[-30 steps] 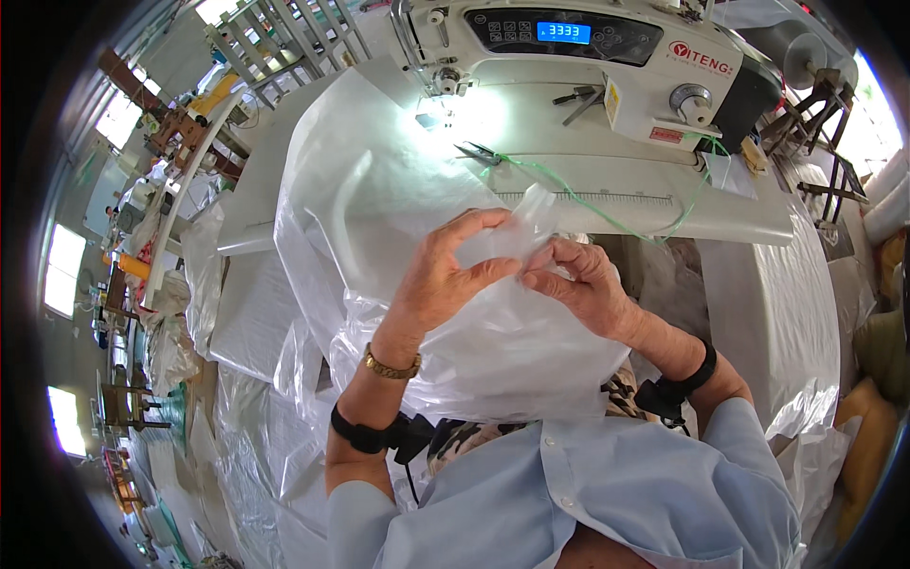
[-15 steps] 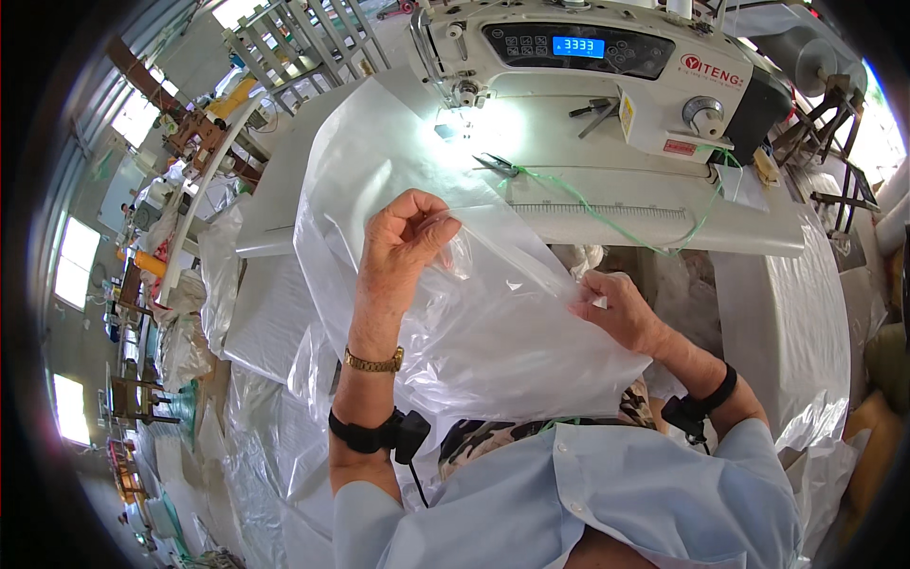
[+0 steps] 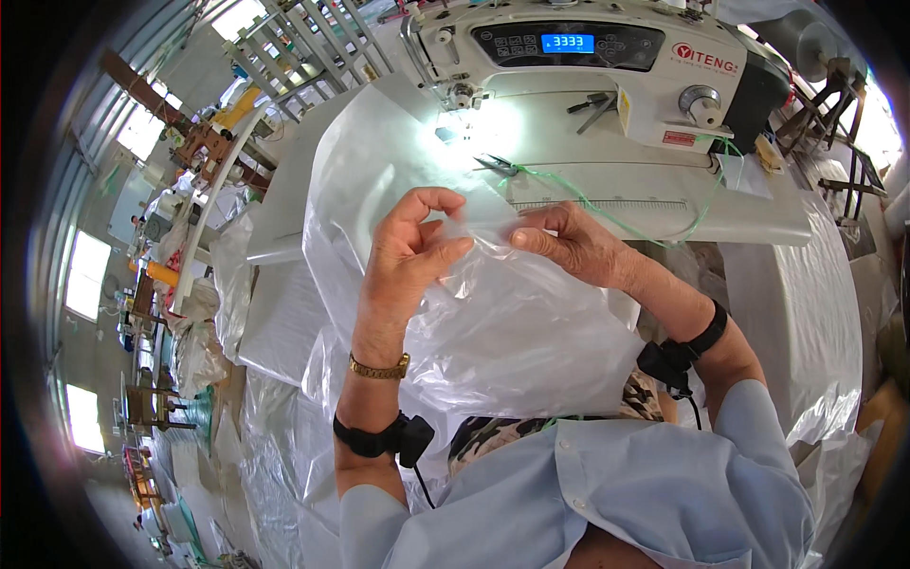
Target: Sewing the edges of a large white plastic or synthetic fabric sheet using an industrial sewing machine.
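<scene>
"Where do we find the plastic sheet [image 3: 540, 332]?"

"We see it spread over the front of the table [image 3: 749, 220] and down over the person's lap, clear and crumpled, with part of its top edge bunched up between the two hands."

"How do we read the left hand [image 3: 403, 245]?"

"We see its thumb and forefinger bent toward each other at that edge, tips apart; blur there means we cannot tell whether it grips."

"And the right hand [image 3: 576, 248]?"

"We see thumb and forefinger close together, pinching the sheet just beside the left hand."

"What do we have near the hands?"

"Beyond them we have small snips [image 3: 496, 165] lying on the table, with a green string [image 3: 602, 216] trailing from them to the right, across a ruler strip [image 3: 626, 205]."

"And farther out?"

"We have the white sewing machine [image 3: 687, 85] at the back, its bright light falling around the needle. Nearer us are a gold watch [image 3: 379, 367] on the left wrist and a pale blue shirt [image 3: 607, 484]."
</scene>
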The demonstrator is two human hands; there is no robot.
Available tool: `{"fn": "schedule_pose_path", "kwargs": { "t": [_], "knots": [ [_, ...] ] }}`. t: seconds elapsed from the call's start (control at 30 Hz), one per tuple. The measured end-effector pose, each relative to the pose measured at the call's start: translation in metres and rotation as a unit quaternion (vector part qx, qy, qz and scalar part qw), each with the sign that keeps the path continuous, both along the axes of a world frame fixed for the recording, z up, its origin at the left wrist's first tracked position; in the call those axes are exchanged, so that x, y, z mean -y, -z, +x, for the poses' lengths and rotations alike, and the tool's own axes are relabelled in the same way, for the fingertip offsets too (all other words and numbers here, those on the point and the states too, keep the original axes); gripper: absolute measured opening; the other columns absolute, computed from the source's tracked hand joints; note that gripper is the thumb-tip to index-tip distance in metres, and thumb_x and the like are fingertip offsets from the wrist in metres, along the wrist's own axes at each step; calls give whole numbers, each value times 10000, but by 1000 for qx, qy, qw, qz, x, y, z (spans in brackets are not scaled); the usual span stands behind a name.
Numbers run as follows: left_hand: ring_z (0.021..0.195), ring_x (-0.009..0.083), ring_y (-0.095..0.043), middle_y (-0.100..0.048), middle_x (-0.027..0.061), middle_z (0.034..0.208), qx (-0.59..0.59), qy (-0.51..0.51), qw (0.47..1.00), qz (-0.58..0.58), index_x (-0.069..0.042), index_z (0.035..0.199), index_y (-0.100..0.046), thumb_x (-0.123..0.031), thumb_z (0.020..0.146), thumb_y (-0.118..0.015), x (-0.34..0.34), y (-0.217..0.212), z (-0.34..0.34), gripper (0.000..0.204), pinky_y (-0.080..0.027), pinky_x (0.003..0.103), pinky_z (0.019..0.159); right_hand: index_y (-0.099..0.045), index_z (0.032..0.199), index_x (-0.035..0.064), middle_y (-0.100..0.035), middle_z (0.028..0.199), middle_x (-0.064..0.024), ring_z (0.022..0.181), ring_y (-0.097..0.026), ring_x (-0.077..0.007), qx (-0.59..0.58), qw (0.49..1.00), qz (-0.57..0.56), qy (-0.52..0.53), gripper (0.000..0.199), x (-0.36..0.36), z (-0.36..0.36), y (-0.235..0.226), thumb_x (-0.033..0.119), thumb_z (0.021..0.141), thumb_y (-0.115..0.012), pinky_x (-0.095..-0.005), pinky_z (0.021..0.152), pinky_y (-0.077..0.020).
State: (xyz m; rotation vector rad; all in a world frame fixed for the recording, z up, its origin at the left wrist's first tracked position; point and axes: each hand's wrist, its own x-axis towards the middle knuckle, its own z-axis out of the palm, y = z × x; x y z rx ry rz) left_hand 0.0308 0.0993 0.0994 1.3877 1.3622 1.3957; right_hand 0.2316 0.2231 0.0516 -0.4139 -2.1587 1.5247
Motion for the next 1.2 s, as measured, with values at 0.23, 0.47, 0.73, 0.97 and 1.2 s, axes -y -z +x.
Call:
{"fn": "schedule_pose_path", "kwargs": {
  "t": [0.23, 0.47, 0.73, 0.97, 1.2],
  "knots": [
    [785, 61, -546, -592, 77, 1189, -64, 5, 996, 65, 12, 1305, -543, -220, 834, -815, 2, 3, -5, 592, -482, 214, 659, -698, 948, 8, -649, 908, -28, 837, -547, -115, -64, 997, 1, 31, 193, 11, -6, -8, 197, 915, -717, -294, 797, -482],
    [839, 81, -584, -654, 59, 978, -70, 43, 996, -18, 31, 1111, -651, -454, 869, -751, 5, 8, -14, 551, -476, 215, 678, -512, 856, 54, -567, 883, 25, 862, -498, -78, -84, 996, 18, 21, 252, 15, -18, -5, -18, 832, -752, -276, 801, -458],
    [636, 45, -550, -619, -11, 706, -97, 12, 995, -29, 19, 955, -699, -171, 894, -758, 3, 15, -15, 208, -443, 220, 587, -505, 818, 68, -531, 834, 32, 819, -463, -76, -82, 996, 2, -27, 243, 8, -23, 0, 67, 878, -740, -250, 761, -428],
    [675, 59, -567, -652, 20, 760, -203, -108, 971, 58, 19, 931, -740, -88, 897, -728, 24, 20, -26, 113, -443, 204, 602, -569, 733, 59, -542, 733, 18, 749, -499, -90, -153, 986, -48, -33, 426, -7, -32, 9, 373, 1021, -564, -255, 761, -420],
    [884, 141, -636, -692, 109, 944, -184, -231, 931, 216, 61, 977, -715, 27, 911, -619, 64, 12, -39, 122, -508, 267, 760, -610, 762, 59, -618, 732, -15, 730, -561, -101, -183, 975, -124, -1, 400, -16, -55, 21, 368, 1013, -579, -280, 743, -471]
  ]
}}
